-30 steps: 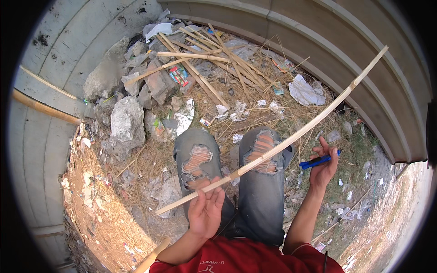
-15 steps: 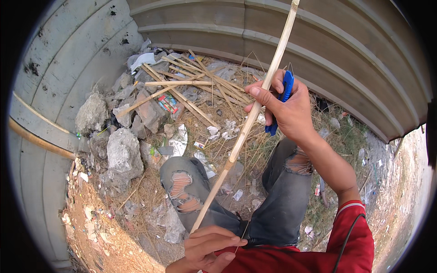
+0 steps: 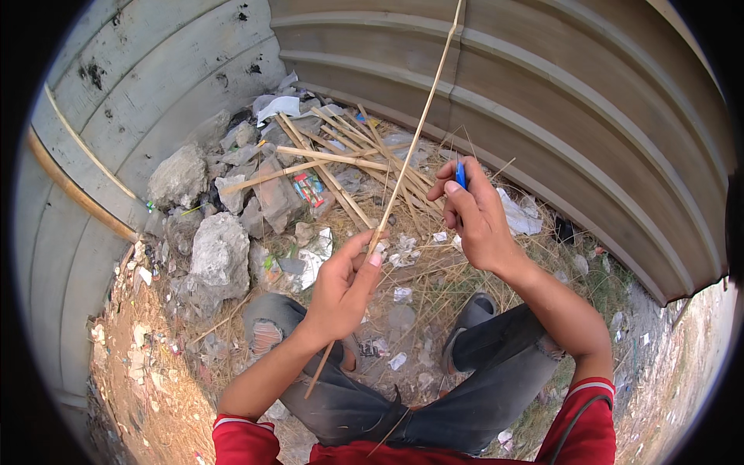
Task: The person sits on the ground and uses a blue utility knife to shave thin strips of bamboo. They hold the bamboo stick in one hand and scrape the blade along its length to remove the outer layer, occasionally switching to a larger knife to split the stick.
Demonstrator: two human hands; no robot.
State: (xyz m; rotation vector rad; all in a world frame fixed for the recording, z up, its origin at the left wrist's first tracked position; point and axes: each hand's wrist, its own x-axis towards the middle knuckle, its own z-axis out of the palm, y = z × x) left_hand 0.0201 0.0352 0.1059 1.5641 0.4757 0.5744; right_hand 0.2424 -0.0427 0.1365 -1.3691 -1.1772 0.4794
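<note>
A long, thin bamboo strip (image 3: 421, 124) slants up and away across the middle of the view, its upper end running out of the top edge. My left hand (image 3: 339, 288) is closed around it below its middle, thumb on top, with the lower end sticking out beneath my wrist. To the right, my right hand (image 3: 482, 221) grips a blue utility knife (image 3: 460, 174), mostly hidden by the fingers. The knife is apart from the strip. Beyond both hands lies a pile of split bamboo strips (image 3: 333, 157) on the ground.
Grey rocks (image 3: 220, 252) and rubble sit at the left. Corrugated metal sheeting (image 3: 558, 108) closes off the far side, and a pale wall (image 3: 167, 85) stands on the left. Paper scraps (image 3: 314, 260) and dry grass litter the ground around my bent legs (image 3: 341, 403).
My left hand has moved up from near my lap and now grips the strip. My right hand has let go of it, keeping the knife. The strip is turned and looks narrower.
</note>
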